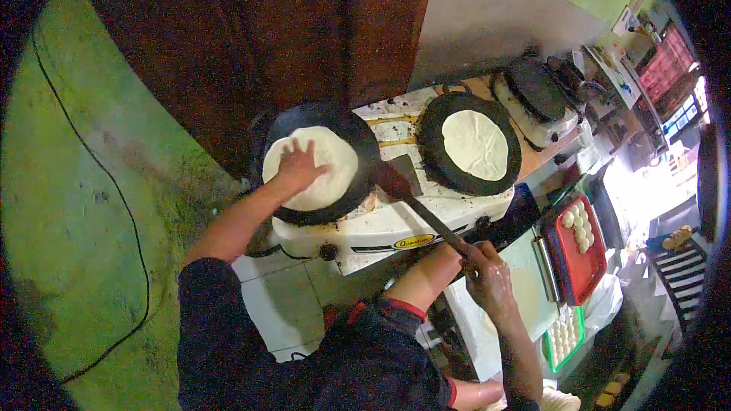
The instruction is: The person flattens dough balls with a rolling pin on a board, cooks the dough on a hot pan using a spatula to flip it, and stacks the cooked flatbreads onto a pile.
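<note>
My left hand (299, 169) lies with its fingers spread on a round flat dough sheet (327, 183) in the left black pan (364, 148). My right hand (486, 274) is closed round the handle of a long spatula (434, 222), whose wide blade reaches over the stove between the pans. In the right black pan (435, 160) lies a second flat dough sheet (474, 144) with creases on its surface. Both pans sit on a white two-burner stove (358, 234).
Right of the stove, a red tray (565, 262) and a green-edged tray (551, 361) hold several dough balls. Another burner with a dark griddle (537, 90) stands at the back right. A cable (114, 179) hangs along the green wall at left.
</note>
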The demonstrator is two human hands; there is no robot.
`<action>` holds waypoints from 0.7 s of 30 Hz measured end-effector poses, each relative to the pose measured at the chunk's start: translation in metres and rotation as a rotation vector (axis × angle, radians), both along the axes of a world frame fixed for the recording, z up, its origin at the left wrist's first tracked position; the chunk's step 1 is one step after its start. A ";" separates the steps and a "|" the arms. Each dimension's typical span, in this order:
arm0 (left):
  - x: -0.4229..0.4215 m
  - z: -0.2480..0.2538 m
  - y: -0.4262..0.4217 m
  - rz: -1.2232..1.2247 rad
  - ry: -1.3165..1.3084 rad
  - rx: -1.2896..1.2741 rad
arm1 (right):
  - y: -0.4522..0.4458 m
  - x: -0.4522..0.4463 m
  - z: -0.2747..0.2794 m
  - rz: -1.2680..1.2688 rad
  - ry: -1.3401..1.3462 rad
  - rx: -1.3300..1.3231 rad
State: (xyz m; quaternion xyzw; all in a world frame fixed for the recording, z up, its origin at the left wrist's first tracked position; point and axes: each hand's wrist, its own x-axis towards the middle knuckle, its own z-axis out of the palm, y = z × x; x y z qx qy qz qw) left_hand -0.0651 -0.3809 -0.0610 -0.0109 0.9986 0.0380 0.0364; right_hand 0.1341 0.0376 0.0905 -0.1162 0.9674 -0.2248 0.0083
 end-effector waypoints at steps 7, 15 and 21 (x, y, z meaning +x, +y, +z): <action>-0.033 0.041 0.012 -0.006 -0.255 -0.099 | -0.022 0.036 0.002 0.000 -0.092 0.089; -0.029 0.092 -0.007 0.110 0.045 0.027 | -0.088 -0.058 -0.082 0.138 -0.028 0.003; -0.010 0.188 0.018 0.061 0.510 0.400 | -0.144 -0.122 -0.112 0.273 0.189 -0.253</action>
